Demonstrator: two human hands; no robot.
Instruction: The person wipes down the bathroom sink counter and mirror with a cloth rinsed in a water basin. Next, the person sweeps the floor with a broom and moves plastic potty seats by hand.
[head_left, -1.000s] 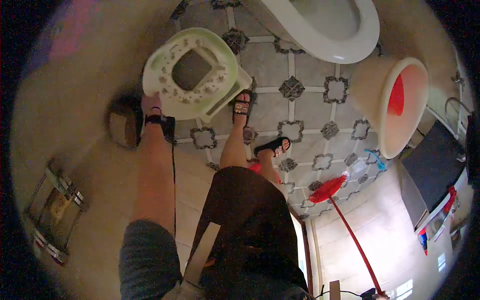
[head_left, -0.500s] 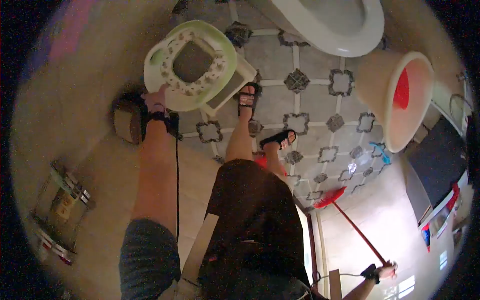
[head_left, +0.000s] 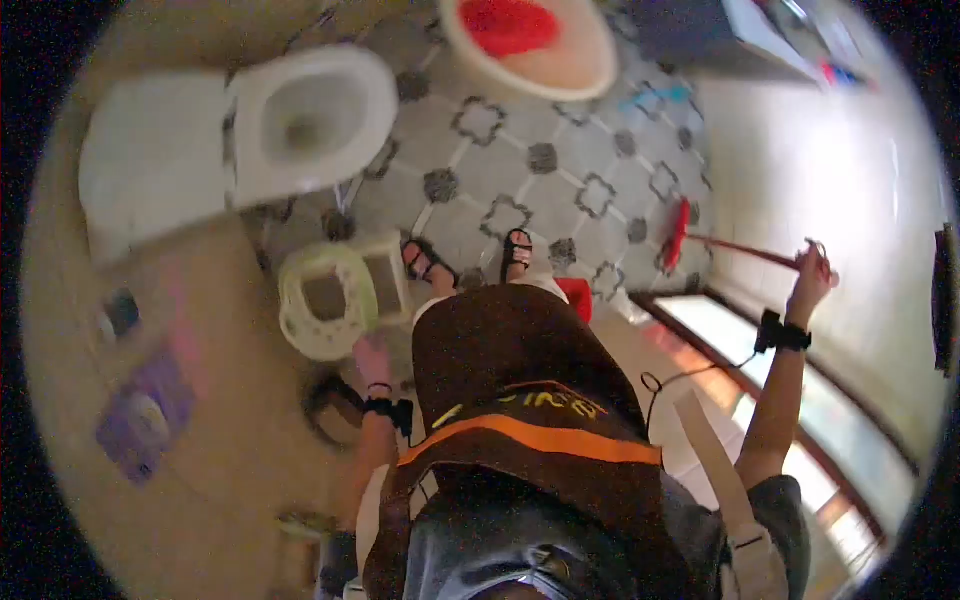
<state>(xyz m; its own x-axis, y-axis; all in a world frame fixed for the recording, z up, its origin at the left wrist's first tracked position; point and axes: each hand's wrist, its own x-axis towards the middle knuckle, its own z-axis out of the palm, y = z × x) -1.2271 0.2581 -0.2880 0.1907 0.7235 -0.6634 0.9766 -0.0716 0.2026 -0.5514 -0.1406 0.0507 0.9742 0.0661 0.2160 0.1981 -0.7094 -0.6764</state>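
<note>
My left hand [head_left: 372,358] is closed on the near rim of a child's toilet seat [head_left: 345,340], pale green and white with a patterned ring; blur hides the exact finger placement. A white stool [head_left: 392,275] shows beside and partly under the seat, close to my feet. Out to the right, my right hand [head_left: 818,272] is wrapped round the end of the red handle of a broom [head_left: 740,247]. Its red bristles point down at the tiled floor near the wall.
A white toilet [head_left: 370,110] with its lid raised stands at upper left. A large pale tub [head_left: 597,75] with something red inside is ahead. A blue item [head_left: 655,97] lies on the patterned tiles [head_left: 480,160]. Something red [head_left: 575,297] is beside my foot.
My view has swung, bringing the whole toilet into sight. My left hand stays at the child's toilet seat, now nearer my body. The broom stays in my right hand.
</note>
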